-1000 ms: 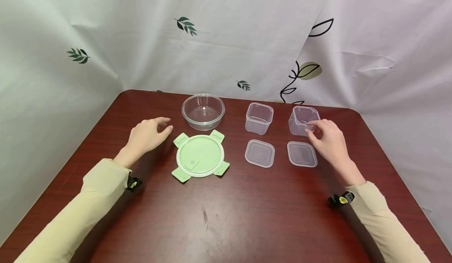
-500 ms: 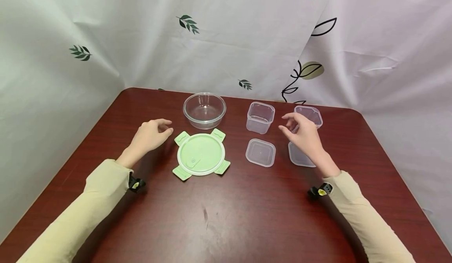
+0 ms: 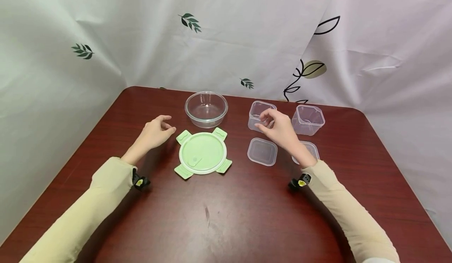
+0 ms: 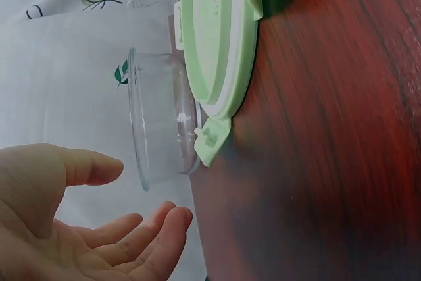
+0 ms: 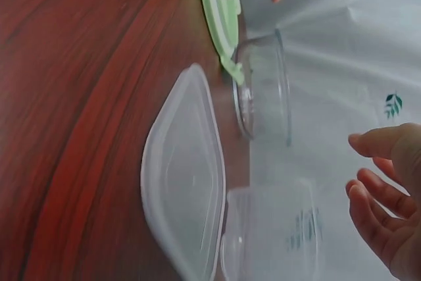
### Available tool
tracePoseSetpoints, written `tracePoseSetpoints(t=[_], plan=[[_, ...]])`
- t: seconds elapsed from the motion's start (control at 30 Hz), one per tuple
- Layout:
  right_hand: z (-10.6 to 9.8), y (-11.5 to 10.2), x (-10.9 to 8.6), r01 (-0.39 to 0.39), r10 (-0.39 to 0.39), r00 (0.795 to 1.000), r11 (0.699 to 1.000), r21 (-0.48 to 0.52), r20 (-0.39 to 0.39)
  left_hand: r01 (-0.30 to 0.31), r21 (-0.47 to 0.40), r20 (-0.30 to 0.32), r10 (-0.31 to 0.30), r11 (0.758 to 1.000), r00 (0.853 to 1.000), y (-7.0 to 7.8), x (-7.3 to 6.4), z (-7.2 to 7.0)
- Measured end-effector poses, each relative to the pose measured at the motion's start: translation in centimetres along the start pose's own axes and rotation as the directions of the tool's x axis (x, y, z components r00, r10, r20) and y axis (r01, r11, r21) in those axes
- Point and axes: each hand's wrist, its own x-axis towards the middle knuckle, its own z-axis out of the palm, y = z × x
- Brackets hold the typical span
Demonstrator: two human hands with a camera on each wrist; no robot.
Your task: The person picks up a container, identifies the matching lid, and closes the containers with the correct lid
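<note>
My left hand (image 3: 155, 132) hovers left of the round glass bowl (image 3: 206, 110) and the green lid (image 3: 203, 153), fingers loosely bent with nothing between them. That lid lies flat in front of the bowl, its several side flaps spread outward. In the left wrist view a gap shows between thumb and fingers, short of the bowl. My right hand (image 3: 280, 130) is held over the front of the left square plastic container (image 3: 255, 122), partly hiding it; its thumb and fingers are apart and hold nothing. A clear square lid (image 3: 262, 152) lies in front of that container.
A second square container (image 3: 308, 120) stands to the right, with another square lid (image 3: 310, 151) in front, partly covered by my right wrist. The dark red table (image 3: 226, 216) reaches back to a white leaf-patterned cloth (image 3: 148, 35).
My right hand has moved left from the right square container to the left one. My left hand stays beside the bowl and green lid. The containers and lids rest where they were.
</note>
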Motion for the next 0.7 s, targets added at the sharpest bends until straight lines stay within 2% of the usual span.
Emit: tracePoseSetpoints(t=[0.33, 0.7], plan=[[2.5, -1.8, 1.3, -0.054, 0.040, 0.994, 0.990, 0.132, 0.104, 0.010, -0.053, 0.090, -0.005, 0.999, 0.996, -0.1, 0.7, 0.7], [5.2, -2.4, 3.2, -0.122, 0.089, 0.941, 0.989, 0.084, 0.327, 0.051, -0.122, 0.170, -0.030, 0.991, 0.985, -0.3, 1.7, 0.8]])
